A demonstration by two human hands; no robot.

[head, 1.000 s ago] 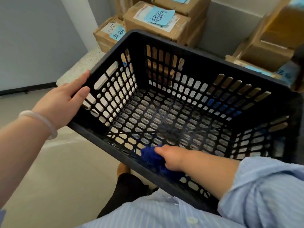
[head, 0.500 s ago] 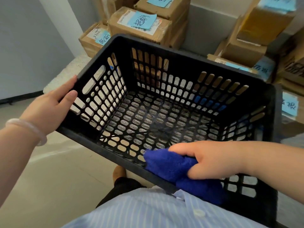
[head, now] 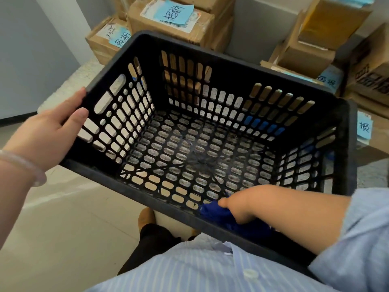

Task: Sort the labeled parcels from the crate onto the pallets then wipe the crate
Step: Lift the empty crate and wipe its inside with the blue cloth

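Head view: looking down at two hands and a box.
Crate: the black crate [head: 231, 66] is full of little holes. It is tipped so its open top faces the person.
Left hand: the left hand [head: 48, 135] has a snug grip on the crate's left wall, with the thumb inside and the fingers outside.
Right hand: the right hand [head: 242, 207] reaches inside. Its grip is closed tight around the blue cloth [head: 219, 213].
Cloth: it is bunched up, down at the crate's near wall.
Parcels: the brown parcels [head: 168, 30] sit piled behind the crate. Blue notes [head: 174, 11] with writing are stuck on them.
Wrist: a pale bracelet [head: 25, 165] is on the left one.
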